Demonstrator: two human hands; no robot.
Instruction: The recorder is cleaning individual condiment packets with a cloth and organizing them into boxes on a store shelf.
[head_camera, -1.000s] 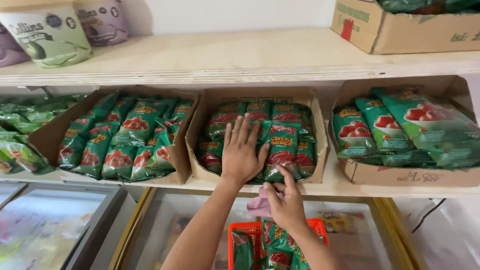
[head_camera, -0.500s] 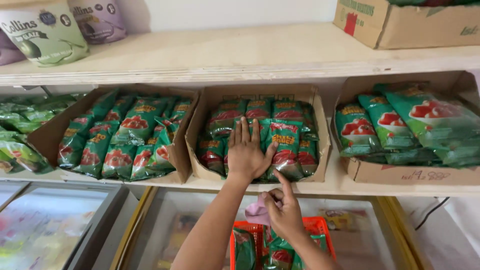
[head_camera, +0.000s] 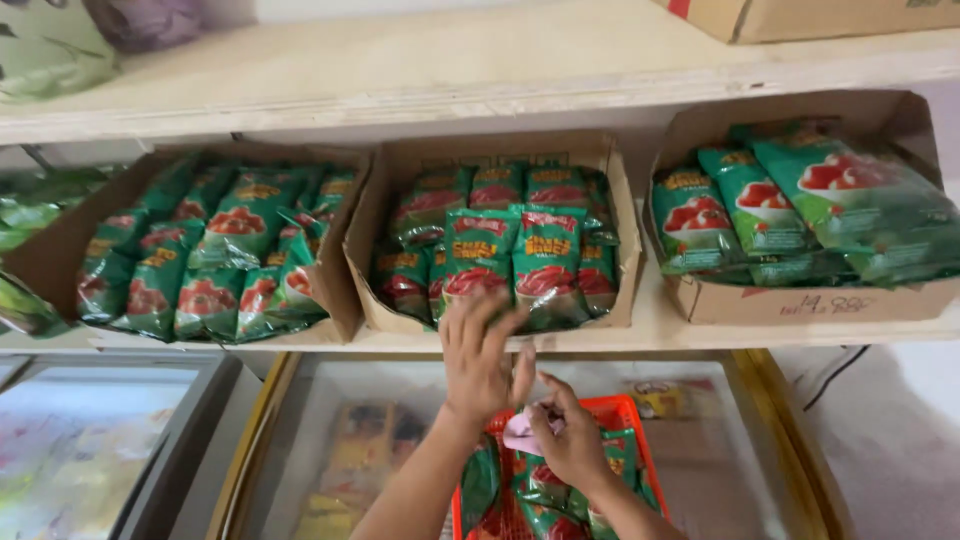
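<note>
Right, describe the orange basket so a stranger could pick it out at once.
Start at the wooden shelf holding three cardboard boxes of green packets. Below the middle box, the orange basket rests on the glass lid of a chest freezer, beneath both hands. It is the only bright orange, open-mesh container; the others are brown cardboard.

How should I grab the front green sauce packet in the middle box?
Probably pinch the front packet by its top edge, coming from the open front of the middle box. It stands leaning back, its top free above the low front wall, and packets crowd both sides. The left hand is nearest.
</note>
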